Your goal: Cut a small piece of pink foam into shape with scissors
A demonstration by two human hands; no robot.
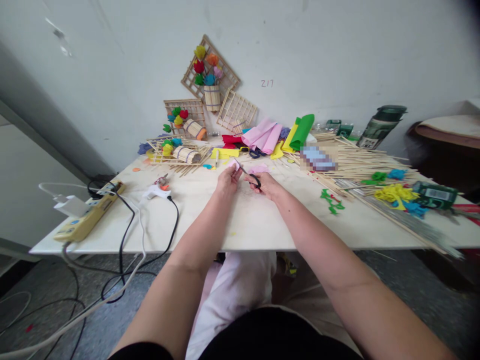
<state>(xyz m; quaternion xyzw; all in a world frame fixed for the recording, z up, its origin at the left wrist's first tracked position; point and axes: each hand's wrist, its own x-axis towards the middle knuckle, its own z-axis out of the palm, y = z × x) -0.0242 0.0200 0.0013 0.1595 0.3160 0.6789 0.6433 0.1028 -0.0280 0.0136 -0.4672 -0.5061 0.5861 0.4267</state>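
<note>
Evidently the fingers of the left hand (227, 179) pinched a pink scrap (232, 163) over the tabletop (195, 215), while those of the right hand (267, 185) curled around the scissors (256, 178), blades just beside the pinch. Had the scrap slipped, I judged, they could have nicked a fingertip.

Before the person, the tabletop (255, 227) is offering passage; sticks (375, 162) are crowding the right, cords (178, 215) the left.
</note>
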